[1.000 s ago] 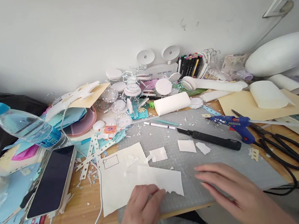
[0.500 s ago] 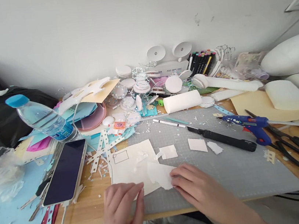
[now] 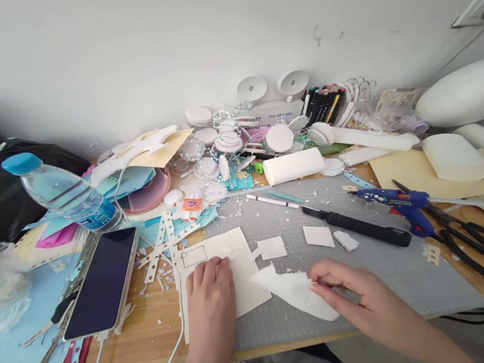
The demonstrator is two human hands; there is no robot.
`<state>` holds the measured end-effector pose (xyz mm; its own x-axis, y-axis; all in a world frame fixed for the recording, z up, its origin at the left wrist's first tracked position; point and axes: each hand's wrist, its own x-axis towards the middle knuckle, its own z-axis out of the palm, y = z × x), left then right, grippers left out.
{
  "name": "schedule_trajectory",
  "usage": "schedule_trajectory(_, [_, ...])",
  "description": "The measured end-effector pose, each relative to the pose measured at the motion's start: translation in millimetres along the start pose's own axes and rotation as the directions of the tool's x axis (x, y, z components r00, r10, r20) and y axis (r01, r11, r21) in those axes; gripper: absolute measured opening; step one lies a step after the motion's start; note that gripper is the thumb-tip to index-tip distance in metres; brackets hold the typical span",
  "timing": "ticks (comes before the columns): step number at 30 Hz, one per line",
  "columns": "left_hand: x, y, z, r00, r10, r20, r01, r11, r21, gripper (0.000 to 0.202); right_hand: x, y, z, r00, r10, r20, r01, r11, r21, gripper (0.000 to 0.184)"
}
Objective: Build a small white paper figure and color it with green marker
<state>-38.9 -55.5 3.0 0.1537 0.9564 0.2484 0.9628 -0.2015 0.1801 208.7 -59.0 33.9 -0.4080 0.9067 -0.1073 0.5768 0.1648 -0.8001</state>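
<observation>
We see the right hand with its grip narrow, thumb and forefinger pinching a torn scrap that runs from the fingertips toward 10 o'clock. The scrap is thin, white, ragged-edged and creased, over the grey gridded mat. At 9 o'clock of it the left hand lies flat, grip wide, on a smooth white sheet bearing a drawn rectangle. A black knife lies at 1 o'clock, apart.
</observation>
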Motion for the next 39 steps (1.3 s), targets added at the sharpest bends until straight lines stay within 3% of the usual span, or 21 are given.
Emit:
schedule_trajectory(4, [6.9,1.3,-0.1,0.998,-0.05,0.047,0.048,0.998,0.047,0.024,-2.4,2.7,-8.9,0.986,0.043,0.161,-0.035,0.998,-0.054,0.019])
schedule_trajectory(11, [14.9,-2.1,2.0,0.991,-0.111,0.076,0.109,0.994,0.026,0.029,5.2,5.8,-30.9,0.998,-0.011,0.067,0.017,0.995,-0.099,0.015])
schedule_trajectory(16, [13.3,-7.3,3.4,0.992,-0.124,0.035,0.124,0.992,0.007,0.017,59.0,-7.2,-40.0,0.992,-0.072,-0.099,0.07,0.997,-0.032,0.015])
schedule_trajectory(20, [12.8,-6.2,1.2,0.993,-0.094,0.068,0.09,0.994,0.057,0.015,121.3,-9.5,-30.7,0.967,-0.184,-0.175,0.184,0.983,-0.02,0.014])
schedule_trajectory(23, [14.1,-6.1,0.9,0.993,-0.08,0.09,0.073,0.994,0.077,0.017,143.5,-9.8,-23.0,0.947,-0.236,-0.219,0.22,0.971,-0.093,0.019])
schedule_trajectory(26, [17.1,-8.4,1.8,0.991,-0.091,0.095,0.082,0.992,0.092,0.017,130.1,-14.0,-20.2,0.892,-0.354,-0.281,0.287,0.924,-0.252,0.027])
schedule_trajectory(28, [19.1,-10.2,1.4,0.991,-0.107,0.085,0.099,0.991,0.085,0.017,106.3,-17.8,-20.1,0.839,-0.445,-0.312,0.327,0.872,-0.364,0.028])
schedule_trajectory(30, [20.0,-11.2,-0.2,0.99,-0.124,0.074,0.12,0.991,0.055,0.017,77.4,-20.5,-20.3,0.82,-0.47,-0.327,0.328,0.854,-0.403,0.028])
schedule_trajectory(34, [18.6,-10.7,-2.7,0.991,-0.108,0.075,0.105,0.994,0.042,0.009,22.7,-20.3,-18.9,0.9,-0.346,-0.266,0.26,0.914,-0.311,0.025])
schedule_trajectory(39, [17.9,-11.2,3.5,0.991,-0.092,0.102,0.081,0.991,0.109,0.018,-24.9,-11.2,-14.1,0.98,-0.192,-0.053,0.172,0.951,-0.257,0.016])
